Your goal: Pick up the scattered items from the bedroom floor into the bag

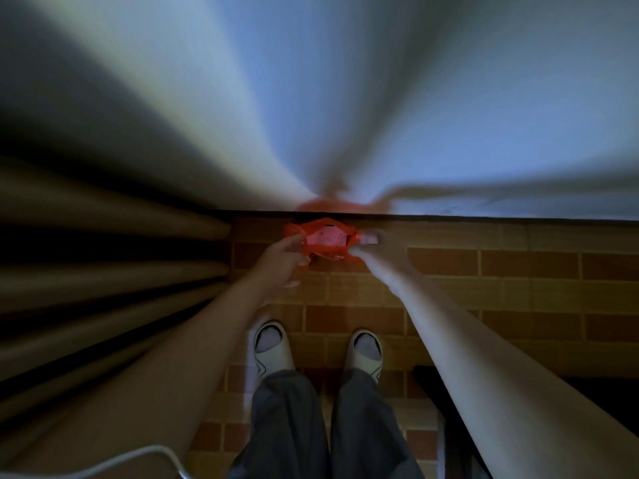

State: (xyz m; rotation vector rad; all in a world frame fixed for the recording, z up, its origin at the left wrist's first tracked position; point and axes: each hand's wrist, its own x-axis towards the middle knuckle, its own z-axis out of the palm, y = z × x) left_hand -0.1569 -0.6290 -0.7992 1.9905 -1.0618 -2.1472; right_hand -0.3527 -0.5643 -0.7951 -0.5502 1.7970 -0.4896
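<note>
Fingers, left hand (281, 259): curled on the left rim of the red bag (320, 242), holding its mouth apart.
Fingers, right hand (375, 248): pinching the right rim of the bag; a pale item (369, 237) sits at the fingertips, though whether it is gripped along with the rim cannot be told.
Bag: thin red plastic, mouth open upward, low over the floor, close to the foot of the wall (345, 98), between both hands.
Contents: something pink with small dark specks (326, 238) shows inside.
Step in hand (judged): keeping the mouth spread so an item can go in.
Doing it well: hold both rims level and well apart, let the item fall clear into the middle, and avoid tugging the thin plastic hard.
Floor (449, 292): brick-patterned tiles in orange-brown, dimly lit.
Feet: white slippers (271, 347) over pale socks, grey trouser legs (287, 426) above.
Room: pale wall ahead with a dark skirting line; brown curtain folds (103, 271) at left; a white cable (138, 458) at the lower left; a dark shape at the lower right, unclear.
</note>
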